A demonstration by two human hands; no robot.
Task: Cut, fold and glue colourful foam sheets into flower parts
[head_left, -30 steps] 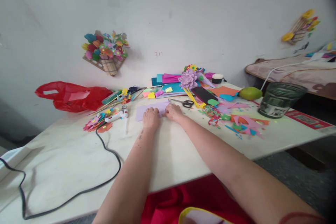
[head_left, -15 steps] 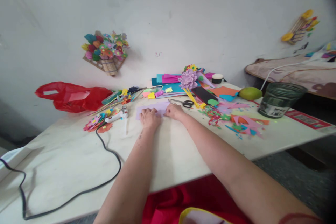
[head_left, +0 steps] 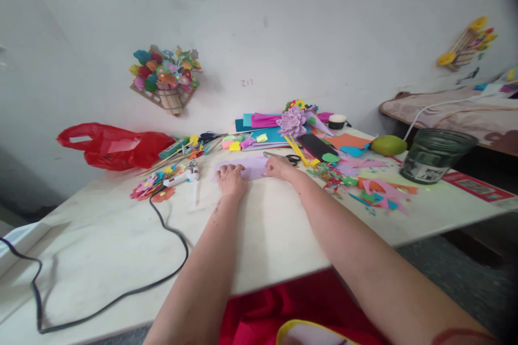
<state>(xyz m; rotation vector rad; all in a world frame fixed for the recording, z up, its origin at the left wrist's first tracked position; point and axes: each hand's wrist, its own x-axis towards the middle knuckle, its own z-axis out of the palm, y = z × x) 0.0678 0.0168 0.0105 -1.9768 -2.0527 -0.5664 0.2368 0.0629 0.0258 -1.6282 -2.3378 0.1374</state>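
Note:
A lilac sheet (head_left: 256, 166) of paper or thin foam lies flat on the white table. My left hand (head_left: 232, 179) rests palm down on its left part, fingers spread and slightly bent. At the sheet's right end my right hand (head_left: 280, 167) is closed, its thumb and fingers pinching the edge; the fingertips are small in view. Just behind my right hand lie black-handled scissors (head_left: 293, 159), partly covered by it. To the left of my left hand a white glue gun (head_left: 184, 177) lies beside several foam flowers (head_left: 150, 185).
A black cord (head_left: 178, 234) runs from the glue gun across the left side. A red plastic bag (head_left: 113, 146) sits at the back left. Rightward are a phone (head_left: 316, 146), paper scraps (head_left: 380, 194), a green fruit (head_left: 388, 145) and a glass jar (head_left: 435, 156). A lilac flower (head_left: 292, 121) stands behind.
My right hand has moved a little to the right along the lilac sheet and covers more of the scissors. My left hand stays pressed on the sheet. The view has shifted slightly.

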